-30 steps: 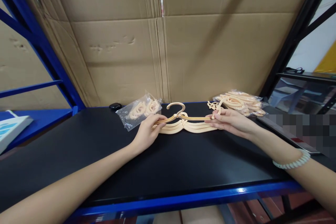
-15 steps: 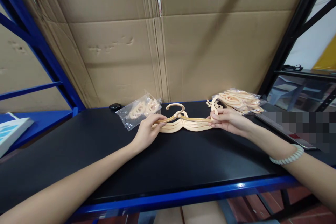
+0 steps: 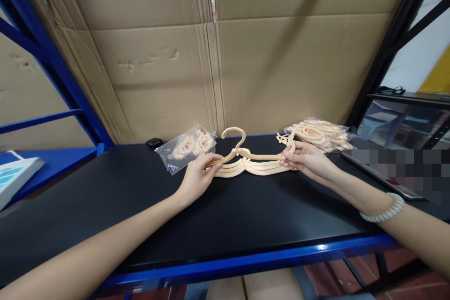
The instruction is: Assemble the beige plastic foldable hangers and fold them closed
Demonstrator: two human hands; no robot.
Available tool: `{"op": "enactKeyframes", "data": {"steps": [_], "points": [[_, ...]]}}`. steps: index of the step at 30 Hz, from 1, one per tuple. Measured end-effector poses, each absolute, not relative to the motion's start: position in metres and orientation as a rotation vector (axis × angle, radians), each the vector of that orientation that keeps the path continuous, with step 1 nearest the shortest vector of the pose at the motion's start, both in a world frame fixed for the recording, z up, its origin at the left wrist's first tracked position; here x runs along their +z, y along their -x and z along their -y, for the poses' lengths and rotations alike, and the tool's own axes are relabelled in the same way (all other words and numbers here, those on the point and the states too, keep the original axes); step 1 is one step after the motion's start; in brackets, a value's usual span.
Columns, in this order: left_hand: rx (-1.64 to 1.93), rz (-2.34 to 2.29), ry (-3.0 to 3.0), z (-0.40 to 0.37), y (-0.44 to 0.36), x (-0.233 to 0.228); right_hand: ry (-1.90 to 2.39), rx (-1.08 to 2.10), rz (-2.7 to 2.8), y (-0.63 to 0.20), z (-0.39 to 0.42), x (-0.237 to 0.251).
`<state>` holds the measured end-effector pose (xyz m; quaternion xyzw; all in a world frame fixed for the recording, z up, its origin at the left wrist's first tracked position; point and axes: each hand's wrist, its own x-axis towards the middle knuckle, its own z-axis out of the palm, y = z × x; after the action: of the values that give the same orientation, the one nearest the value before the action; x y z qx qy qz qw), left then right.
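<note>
A cream plastic hanger (image 3: pixel 246 152) with its hook up is held just above a small stack of like hangers (image 3: pixel 255 168) lying on the black tabletop (image 3: pixel 225 215). My left hand (image 3: pixel 198 176) pinches the hanger's left end. My right hand (image 3: pixel 305 159) grips its right end, and a second cream piece (image 3: pixel 292 137) sticks up between those fingers. A beaded bracelet (image 3: pixel 381 208) sits on my right wrist.
A clear bag of small cream parts (image 3: pixel 186 146) lies left of the stack, with a small black object (image 3: pixel 153 142) beside it. A bag of more hangers (image 3: pixel 321 135) lies at the right. Cardboard sheets (image 3: pixel 218 56) stand behind. A blue-white box (image 3: pixel 16 173) rests far left.
The top hanger has risen slightly off the stack, its hook now higher. Both hands stay at its ends; my right hand shifted a little up and left.
</note>
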<state>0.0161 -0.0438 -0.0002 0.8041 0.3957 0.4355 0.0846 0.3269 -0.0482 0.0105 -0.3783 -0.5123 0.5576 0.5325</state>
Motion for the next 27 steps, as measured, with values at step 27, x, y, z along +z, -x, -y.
{"op": "enactKeyframes", "data": {"steps": [27], "points": [[1.309, -1.124, -2.428, 0.0428, -0.0166, -0.0023, 0.939, 1.405, 1.234, -0.3267, 0.046, 0.0111]]}}
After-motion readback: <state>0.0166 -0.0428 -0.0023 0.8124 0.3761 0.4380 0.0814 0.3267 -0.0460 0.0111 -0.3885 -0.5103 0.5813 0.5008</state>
